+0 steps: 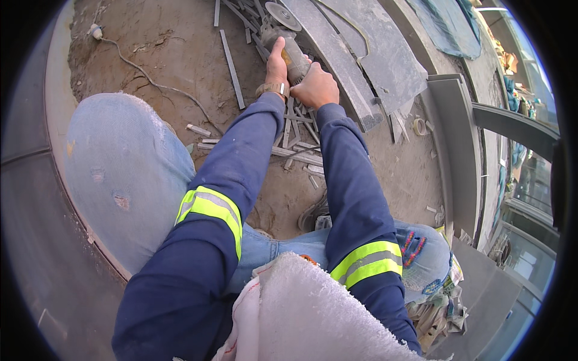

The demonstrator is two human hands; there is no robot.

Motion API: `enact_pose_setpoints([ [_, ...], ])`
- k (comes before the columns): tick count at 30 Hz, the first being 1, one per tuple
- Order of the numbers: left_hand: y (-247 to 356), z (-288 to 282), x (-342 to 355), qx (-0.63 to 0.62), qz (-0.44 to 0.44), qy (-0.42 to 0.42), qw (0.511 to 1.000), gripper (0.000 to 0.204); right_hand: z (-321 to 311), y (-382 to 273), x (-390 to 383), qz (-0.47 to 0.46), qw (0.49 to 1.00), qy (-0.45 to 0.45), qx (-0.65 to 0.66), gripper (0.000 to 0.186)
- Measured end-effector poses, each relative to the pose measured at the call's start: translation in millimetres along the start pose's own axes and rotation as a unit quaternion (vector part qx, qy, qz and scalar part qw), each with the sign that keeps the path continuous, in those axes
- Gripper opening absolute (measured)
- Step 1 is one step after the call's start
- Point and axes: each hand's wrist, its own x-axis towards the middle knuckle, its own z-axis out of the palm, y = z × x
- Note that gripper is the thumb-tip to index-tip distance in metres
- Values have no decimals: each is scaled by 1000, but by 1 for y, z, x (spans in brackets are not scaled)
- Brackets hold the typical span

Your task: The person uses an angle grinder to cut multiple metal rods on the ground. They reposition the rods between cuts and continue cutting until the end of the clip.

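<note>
Both my arms reach forward to a dusty angle grinder (292, 51) with a round disc (283, 16) at its far end. My left hand (277, 69), a watch at its wrist, wraps the grinder's body from the left, thumb along the side. Around the rear of the tool closes my right hand (316, 87). Just right of the disc lies a long grey stone slab (337, 60), its edge running toward me. Whether the disc touches the slab, I cannot tell. The grinder's switch is hidden under my fingers.
Cut stone strips (232, 69) and offcuts litter the dusty ground below my hands. A cable (150, 81) with a white plug crosses at the left. Another grey slab (385, 54) lies to the right, near a roll of tape (419, 126). Metal framing (460, 138) stands farther right.
</note>
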Motion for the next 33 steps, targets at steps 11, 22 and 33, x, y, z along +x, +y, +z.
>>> enact_pose_setpoints([
  [11,-2,1,-2,1,-18,2,1000,57,-4,1,-7,13,1000,-6,0,70],
  [22,2,1,-2,-9,-39,3,999,52,-3,-1,-4,11,1000,-4,-8,62],
  [33,9,-2,7,3,-31,-6,1000,55,-1,-10,4,6,1000,5,-4,64],
])
